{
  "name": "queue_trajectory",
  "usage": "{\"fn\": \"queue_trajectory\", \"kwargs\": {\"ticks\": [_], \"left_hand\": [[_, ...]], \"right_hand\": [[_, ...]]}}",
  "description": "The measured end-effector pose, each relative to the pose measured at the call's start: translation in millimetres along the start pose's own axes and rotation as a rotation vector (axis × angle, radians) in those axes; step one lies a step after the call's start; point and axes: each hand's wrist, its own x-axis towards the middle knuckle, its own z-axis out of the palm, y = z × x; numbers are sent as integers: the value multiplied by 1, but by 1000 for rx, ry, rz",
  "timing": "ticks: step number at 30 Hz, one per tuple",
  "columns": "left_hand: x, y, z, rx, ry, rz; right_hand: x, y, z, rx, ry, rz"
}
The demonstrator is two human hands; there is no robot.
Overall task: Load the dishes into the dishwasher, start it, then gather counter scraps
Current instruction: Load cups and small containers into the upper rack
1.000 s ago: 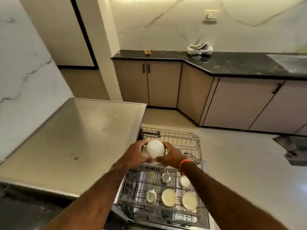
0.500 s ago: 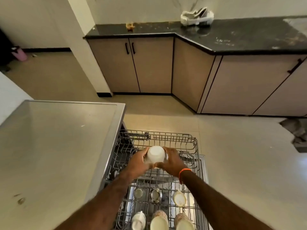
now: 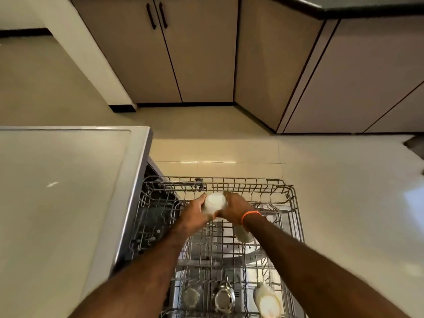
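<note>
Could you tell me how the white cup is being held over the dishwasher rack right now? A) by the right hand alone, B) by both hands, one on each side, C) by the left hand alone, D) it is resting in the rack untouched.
B: the left hand and right hand grip the cup from either side above the rack.

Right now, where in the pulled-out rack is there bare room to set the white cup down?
Both hands, left hand and right hand, hold the white cup over the rack. Bare wire lies along the far rail, right of the hands, and mid-rack between the forearms. The near row is crowded with bowls.
</note>
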Motion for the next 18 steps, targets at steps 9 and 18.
{"fn": "queue_trajectory", "kwargs": {"ticks": [9, 18], "left_hand": [[20, -14, 22, 132, 175, 47], [-25, 15, 14, 234, 235, 121]], "right_hand": [[15, 18, 19, -255, 120, -18], [-32, 12, 10, -391, 243, 12]]}}
